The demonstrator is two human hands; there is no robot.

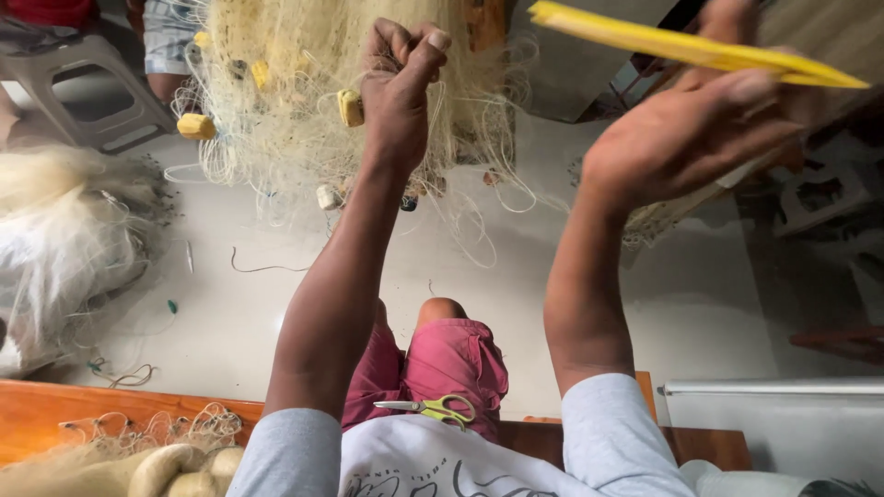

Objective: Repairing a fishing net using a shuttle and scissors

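Your left hand is raised in a tight fist, clenched on a bunch of pale, hair-fine fishing net that hangs in a tangled, frothy curtain ahead of you. Small blocky yellow floats dot the mesh, 1 of them just beside your knuckles, another further left at the net's edge. Loose strands trail from the net down onto the smooth, light grey floor.

Your right hand is lifted well apart from the left, fingers closed around a long, flat, yellow plastic netting needle that tapers to a point at the far right; the hand is blurred, so the exact finger hold is hard to read.

Scissors with yellow-green handles and bright metal blades lie on your lap, against pink-red shorts and the hem of a white shirt. You are seated on a polished wooden bench, where more net and a thick cream rope are heaped at your left. A second fluffy pile of net rests on the floor at left, near a grey plastic stool.
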